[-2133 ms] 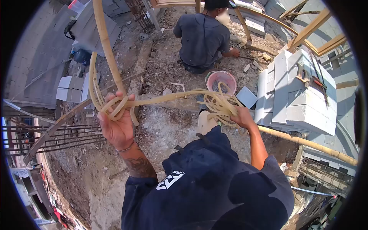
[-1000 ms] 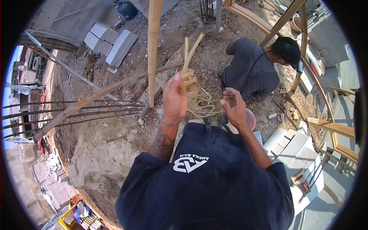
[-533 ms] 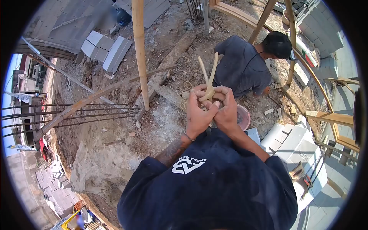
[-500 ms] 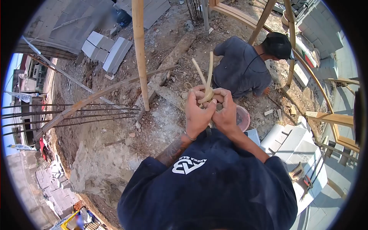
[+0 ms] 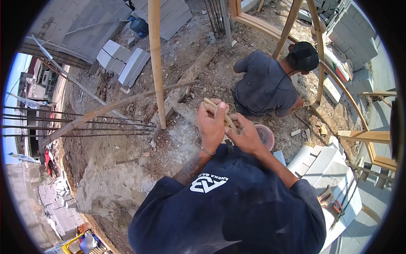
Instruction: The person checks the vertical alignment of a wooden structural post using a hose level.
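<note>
A pale yellowish flexible tube (image 5: 229, 122) runs slantwise between my two hands in front of my chest. My left hand (image 5: 211, 126) is closed around its upper part, with the thumb pressed up along it. One end pokes out above the left fingers. My right hand (image 5: 247, 136) pinches the lower part between thumb and bent fingers. How the tube is looped inside the hands is partly hidden. Behind the hands, more thin pale loops are just visible near the ground. A pinkish bucket (image 5: 270, 142) stands just beyond my right hand.
A co-worker (image 5: 266, 86) in a dark shirt and cap crouches ahead. An upright bamboo pole (image 5: 155, 63) and a slanting wooden beam (image 5: 110, 108) stand ahead left, near protruding rebar (image 5: 80, 125). Light blocks (image 5: 321, 165) with tools lie at right; a wooden frame (image 5: 262, 23) is behind.
The two tube ends that stuck up above my hands have come down. My left hand has turned and regripped, and my right hand has shifted slightly right and down. The co-worker's head has turned.
</note>
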